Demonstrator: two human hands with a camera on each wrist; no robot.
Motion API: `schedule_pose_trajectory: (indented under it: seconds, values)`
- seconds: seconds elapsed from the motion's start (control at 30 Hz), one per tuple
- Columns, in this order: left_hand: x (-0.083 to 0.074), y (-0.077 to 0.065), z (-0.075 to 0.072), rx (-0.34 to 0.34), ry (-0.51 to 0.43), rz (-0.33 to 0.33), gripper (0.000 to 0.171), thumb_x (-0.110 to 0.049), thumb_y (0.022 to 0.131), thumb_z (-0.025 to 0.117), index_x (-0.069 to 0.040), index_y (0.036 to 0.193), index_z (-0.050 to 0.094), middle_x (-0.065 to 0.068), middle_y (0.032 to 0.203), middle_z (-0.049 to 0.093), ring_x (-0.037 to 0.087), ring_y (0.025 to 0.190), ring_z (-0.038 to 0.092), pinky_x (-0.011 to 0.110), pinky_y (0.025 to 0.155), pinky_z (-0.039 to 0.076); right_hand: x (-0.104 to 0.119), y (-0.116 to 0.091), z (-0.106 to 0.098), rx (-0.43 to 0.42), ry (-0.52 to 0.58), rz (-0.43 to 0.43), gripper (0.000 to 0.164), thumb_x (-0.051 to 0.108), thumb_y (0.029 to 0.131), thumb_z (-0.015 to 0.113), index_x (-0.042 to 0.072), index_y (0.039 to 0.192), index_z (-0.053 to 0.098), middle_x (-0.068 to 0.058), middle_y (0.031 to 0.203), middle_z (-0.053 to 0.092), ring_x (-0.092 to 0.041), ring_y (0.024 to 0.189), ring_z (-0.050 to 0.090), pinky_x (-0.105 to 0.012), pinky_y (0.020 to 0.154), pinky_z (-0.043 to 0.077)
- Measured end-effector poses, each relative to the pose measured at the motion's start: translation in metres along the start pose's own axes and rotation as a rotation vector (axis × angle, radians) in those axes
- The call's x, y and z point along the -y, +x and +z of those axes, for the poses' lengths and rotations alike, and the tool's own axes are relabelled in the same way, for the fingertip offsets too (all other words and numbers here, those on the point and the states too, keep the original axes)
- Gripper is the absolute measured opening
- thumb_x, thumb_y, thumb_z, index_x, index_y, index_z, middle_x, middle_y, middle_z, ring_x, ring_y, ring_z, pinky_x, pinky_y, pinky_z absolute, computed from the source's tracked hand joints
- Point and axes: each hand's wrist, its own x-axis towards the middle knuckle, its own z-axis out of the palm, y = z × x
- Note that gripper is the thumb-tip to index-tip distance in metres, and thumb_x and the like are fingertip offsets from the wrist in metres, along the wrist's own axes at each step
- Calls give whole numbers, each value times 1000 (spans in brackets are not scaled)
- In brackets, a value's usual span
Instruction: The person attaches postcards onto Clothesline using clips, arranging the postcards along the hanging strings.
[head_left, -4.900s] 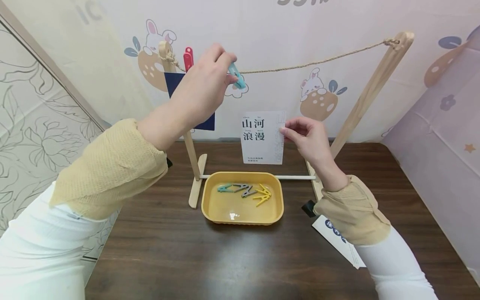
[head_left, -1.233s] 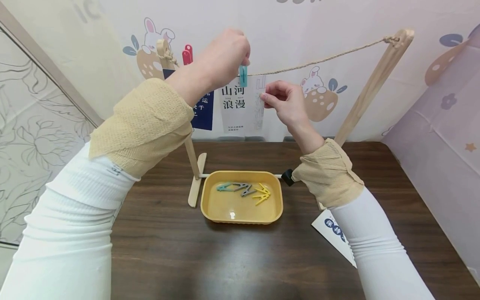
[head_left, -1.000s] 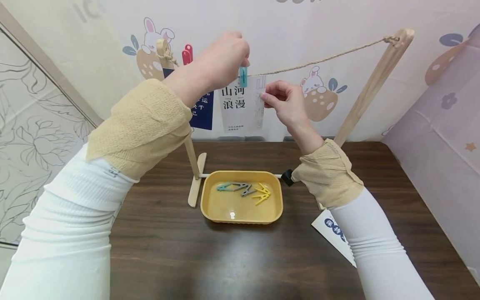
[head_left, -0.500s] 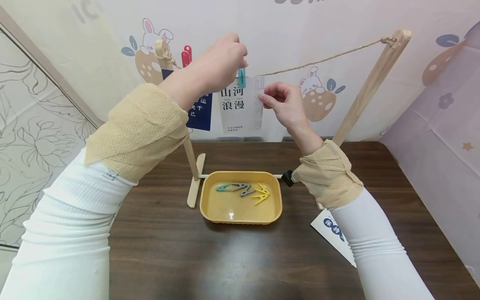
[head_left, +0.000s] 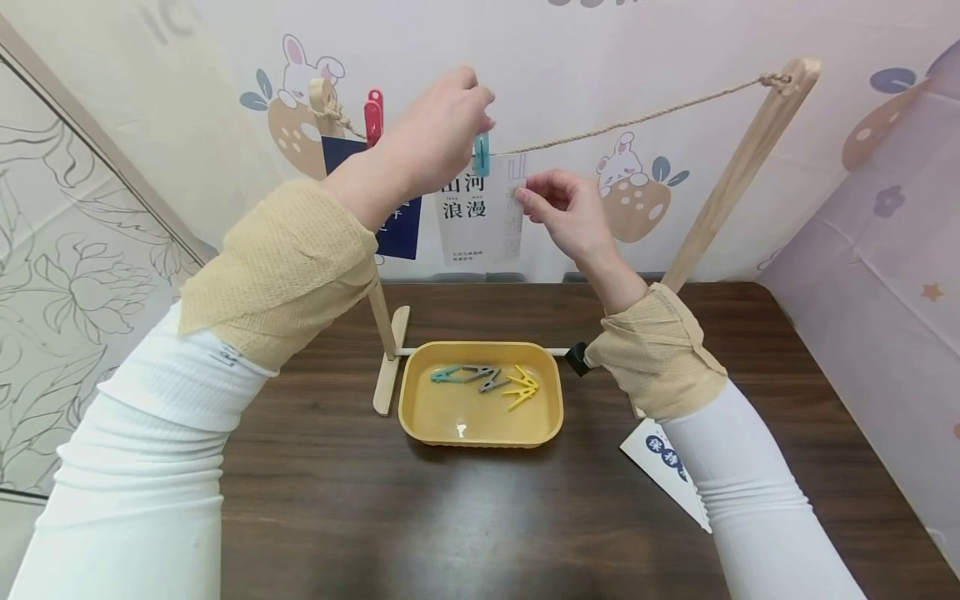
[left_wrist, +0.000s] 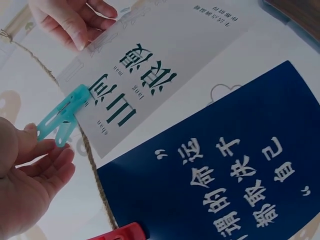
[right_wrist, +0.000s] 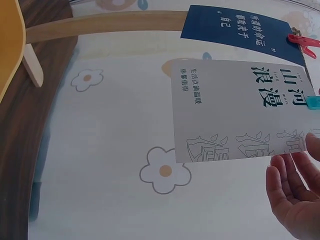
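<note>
A turquoise clothespin (left_wrist: 64, 115) clips the upper edge of a white card (head_left: 461, 229) with dark Chinese characters to the rope (left_wrist: 90, 155). My left hand (head_left: 442, 133) is at its top end; in the left wrist view the thumb and fingers lie at the two spread handles. My right hand (head_left: 566, 212) pinches the card's right edge between thumb and fingers. To the left, a dark blue card (left_wrist: 210, 175) with white characters hangs from the rope under a red clothespin (head_left: 373, 117). In the head view my left hand and forearm hide part of the blue card.
A yellow tray (head_left: 480, 437) holds turquoise, grey and yellow clothespins on the dark wooden table (head_left: 450, 517). Wooden posts (head_left: 738, 179) carry the rope, with a white bar (head_left: 558, 352) low between them. Another white card (head_left: 660, 467) lies partly under my right forearm.
Since the earliest frame, both hands brought the white card and turquoise clothespin together at the rope. In the last second, my left hand has shifted slightly left and its index finger has lifted a little.
</note>
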Motion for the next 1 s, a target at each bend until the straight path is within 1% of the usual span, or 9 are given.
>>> schedule_pose_trajectory:
  seconds: [0.13,0.2,0.33,0.43,0.6,0.8,1.0]
  values:
    - [1,-2,3,-59,-31,-2,41,-16,96,33,3,132,35,14,121,40,20,105,41,21,88,38,-3,-2,-1,4,-7,-7,26,16,85,60,-3,103,60,-8,89,59,-23,80,55,-24,73,48]
    - [1,-4,5,-106,-57,4,42,-19,96,34,3,132,35,13,121,39,19,105,40,19,88,37,-4,-3,-2,0,-10,-11,27,17,85,60,-2,105,60,-8,90,59,-24,81,55,-24,74,48]
    - [1,-7,10,-238,-97,56,43,-22,94,41,3,129,39,12,117,41,18,104,40,16,88,35,-8,-6,-4,-24,-16,-23,28,17,85,59,-2,105,60,-8,92,59,-19,79,54,-22,73,47]
    - [2,-10,15,-348,-125,116,41,-22,92,46,3,123,45,12,112,45,18,103,41,17,89,34,-12,-9,-5,-46,-31,-43,27,18,86,59,-2,103,60,-8,93,58,-16,77,53,-22,72,47]
    - [2,-15,25,-478,-162,182,37,-23,91,49,3,117,51,13,109,50,19,103,44,20,91,33,-19,-17,-6,-92,-41,-69,25,17,86,58,-2,102,61,-8,94,58,-15,77,53,-21,70,46]
    - [0,-23,36,-603,-217,251,31,-19,90,50,5,109,55,14,106,53,21,102,46,21,92,33,-26,-28,-8,-135,-20,-89,23,14,85,59,-4,100,61,-7,90,58,-14,75,54,-18,66,45]
    - [-2,-33,51,-689,-250,294,29,-17,90,51,7,105,56,16,102,54,24,100,48,22,92,34,-36,-40,-10,-164,-41,-101,22,13,85,60,-3,99,62,-8,89,61,-11,75,55,-18,65,45]
